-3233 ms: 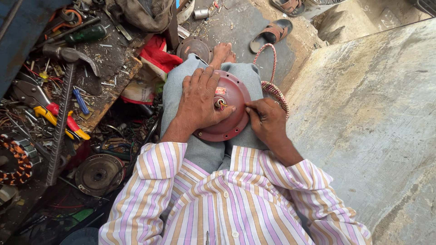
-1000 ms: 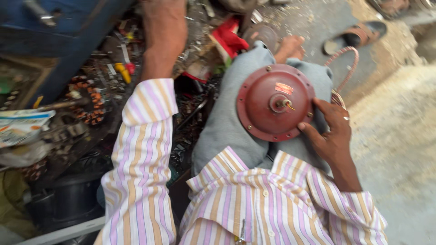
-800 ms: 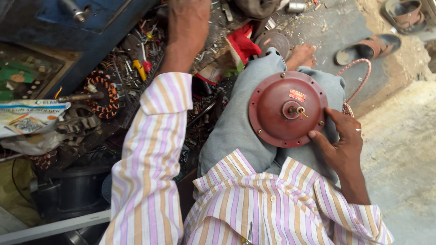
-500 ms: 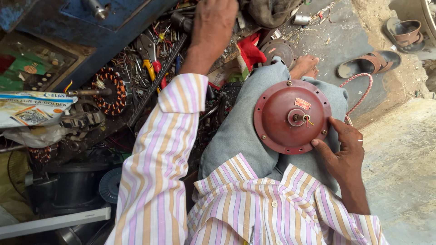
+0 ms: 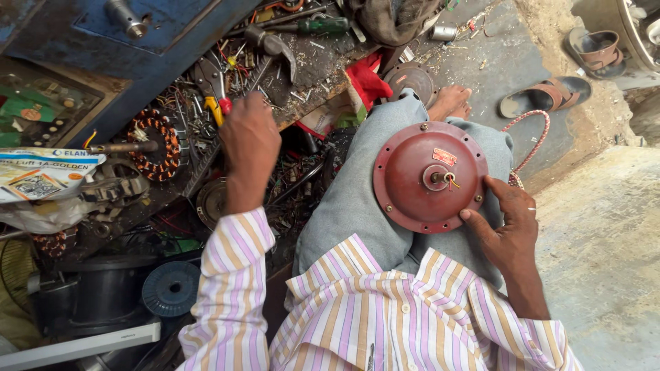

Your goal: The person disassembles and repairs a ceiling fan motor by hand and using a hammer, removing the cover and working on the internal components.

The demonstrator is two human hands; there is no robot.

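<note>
The person sits with a round, dark red motor cover (image 5: pixel 419 177) resting on the lap, on the grey trousers (image 5: pixel 350 206). The right hand (image 5: pixel 505 223) steadies it at the rim nearest that hand: fingers spread and half open, fingertips pressed on the cover's edge, thumb lying on its top face. It braces the cover rather than closing around it. A short shaft (image 5: pixel 436 178) with a bit of yellow and red wire stands at the centre of the cover, just beside the thumb.

The left hand (image 5: pixel 249 141) is stretched well away from the lap, out over a cluttered surface (image 5: pixel 323 65) of tools and scrap. Seen from the back, its fingers curl down into the clutter; I cannot tell whether it has hold of anything. Just beyond its knuckles lies a pair of pliers with red and yellow handles (image 5: pixel 214 96). Farther out on that side sits a copper-wound stator (image 5: pixel 155 144), with a metal rod lying across it. Beyond the hand, a hammer (image 5: pixel 271 48) and a green-handled screwdriver (image 5: pixel 313 26) lie near the far edge.

Past the right hand, a looped red and white cord (image 5: pixel 533 141) hangs beside the knee, and brown sandals (image 5: pixel 550 93) lie on the concrete floor further off
</note>
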